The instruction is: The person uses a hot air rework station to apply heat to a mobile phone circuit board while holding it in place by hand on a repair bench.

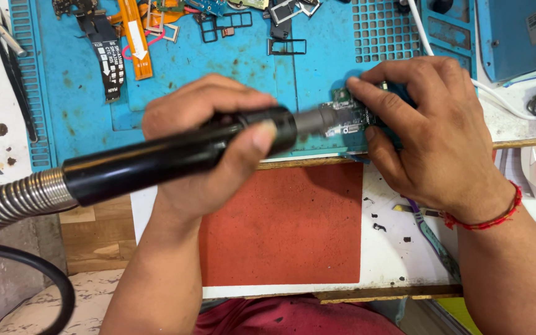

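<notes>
Left hand (209,146) wraps closed around a glossy black cylindrical hot-air handpiece (175,155), its ribbed metal hose (10,201) trailing left and its steel nozzle (317,121) meeting a small green circuit board (348,115). Right hand (432,133) pinches that board, seemingly by its edges, on the stained blue silicone work mat (218,68), above a rough red rectangular pad (283,223).

Left hand (209,133) gripping black hot-air wand (175,155), nozzle at small circuit board (348,115), right hand (432,133) steadying it, blue mat (218,74)
</notes>
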